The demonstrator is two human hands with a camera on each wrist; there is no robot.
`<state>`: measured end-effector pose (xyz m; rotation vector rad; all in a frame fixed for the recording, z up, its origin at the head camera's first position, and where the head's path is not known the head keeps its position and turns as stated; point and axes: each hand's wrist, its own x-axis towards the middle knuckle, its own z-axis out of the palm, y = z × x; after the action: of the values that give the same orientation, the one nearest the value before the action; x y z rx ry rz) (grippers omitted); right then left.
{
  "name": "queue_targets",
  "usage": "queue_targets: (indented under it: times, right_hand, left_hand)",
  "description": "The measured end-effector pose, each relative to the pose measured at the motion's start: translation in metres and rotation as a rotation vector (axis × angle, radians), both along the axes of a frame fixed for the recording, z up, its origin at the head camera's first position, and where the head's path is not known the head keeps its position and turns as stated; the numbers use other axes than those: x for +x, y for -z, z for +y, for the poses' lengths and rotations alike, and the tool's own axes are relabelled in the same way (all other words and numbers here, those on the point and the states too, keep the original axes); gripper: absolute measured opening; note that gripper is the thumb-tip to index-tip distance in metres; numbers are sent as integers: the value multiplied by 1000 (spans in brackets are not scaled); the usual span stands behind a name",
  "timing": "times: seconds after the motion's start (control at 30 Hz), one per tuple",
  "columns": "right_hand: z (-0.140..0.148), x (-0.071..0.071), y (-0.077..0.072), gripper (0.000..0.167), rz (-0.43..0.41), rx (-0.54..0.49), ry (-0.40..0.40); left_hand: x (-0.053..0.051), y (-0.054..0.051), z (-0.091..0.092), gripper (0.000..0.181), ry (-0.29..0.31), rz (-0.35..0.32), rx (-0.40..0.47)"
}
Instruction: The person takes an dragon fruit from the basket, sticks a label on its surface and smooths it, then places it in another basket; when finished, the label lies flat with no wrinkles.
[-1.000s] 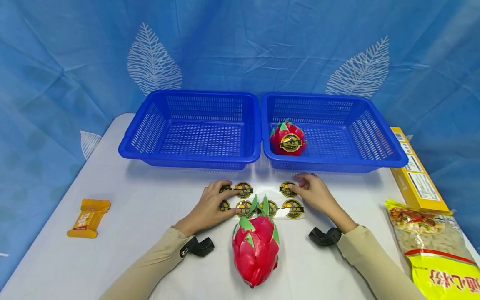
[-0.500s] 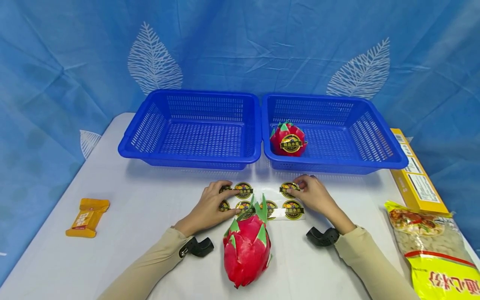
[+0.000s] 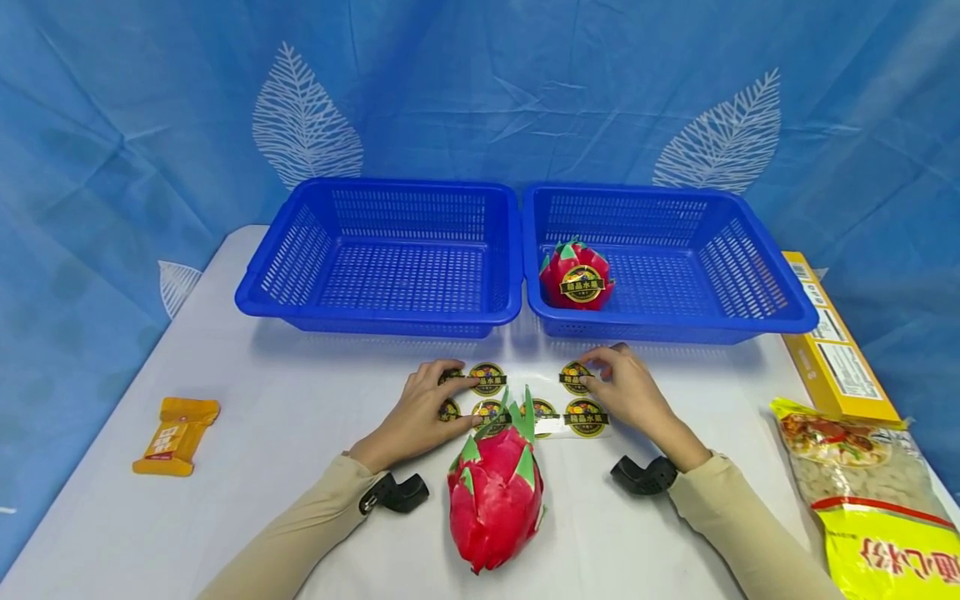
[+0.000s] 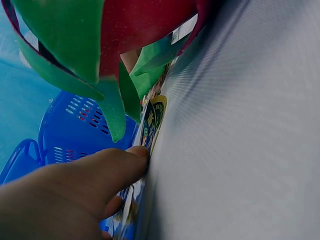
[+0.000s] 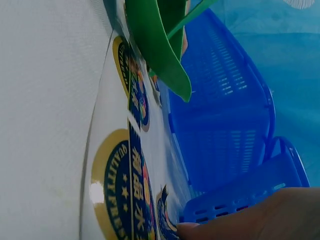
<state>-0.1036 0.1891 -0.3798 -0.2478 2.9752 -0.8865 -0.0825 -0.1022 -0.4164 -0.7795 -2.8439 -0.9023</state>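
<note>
In the head view, my left hand (image 3: 412, 417) rests on the left part of a sheet of round black-and-gold fruit stickers (image 3: 555, 429), its fingers spread over it. My right hand (image 3: 633, 392) is at the sheet's upper right, thumb and index finger apart at the right edge of a sticker (image 3: 573, 378). The right wrist view shows the thumb (image 5: 240, 220) touching near that sticker; the other fingers are hidden. A red toy dragon fruit (image 3: 495, 500) with green leaf tips lies between my forearms, its leaves over the sheet's lower edge.
Two blue baskets (image 3: 382, 318) (image 3: 675, 325) stand side by side behind the sheet. The right one holds another dragon fruit (image 3: 573, 287) bearing a sticker. An orange packet (image 3: 176, 437) lies left; a yellow box (image 3: 840, 358) and a yellow food bag (image 3: 870, 492) lie right.
The near dragon fruit has shifted slightly left and turned during the first half second. My right hand has moved a little at the sticker's edge; my left hand has stayed put.
</note>
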Motion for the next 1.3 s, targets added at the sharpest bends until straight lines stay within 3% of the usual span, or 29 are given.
queue_targets:
  times: [0.3, 0.5, 0.7, 0.87, 1.0, 1.13, 1.3]
  right_hand:
    - [-4, 3, 1, 28, 18, -93, -82]
    - [-4, 4, -1, 36, -4, -271, -103]
    - [-8, 6, -5, 28, 6, -368, -138]
    - [-13, 11, -10, 26, -40, -390, -147]
    - [-16, 15, -15, 27, -60, -384, -148]
    - [-19, 20, -20, 27, -72, -401, -163]
    - [-23, 28, -24, 27, -74, -455, -193]
  left_hand:
    - [0, -1, 0, 54, 4, 2, -7]
    - [0, -2, 0, 54, 13, 6, -4]
    - [-1, -4, -1, 44, 16, -14, 54]
    - [4, -14, -1, 40, -17, -135, 144]
    - [10, -30, 1, 51, -68, -255, 194]
    - [19, -47, 7, 62, -75, -350, 240]
    - [32, -60, 17, 72, -95, -493, 192]
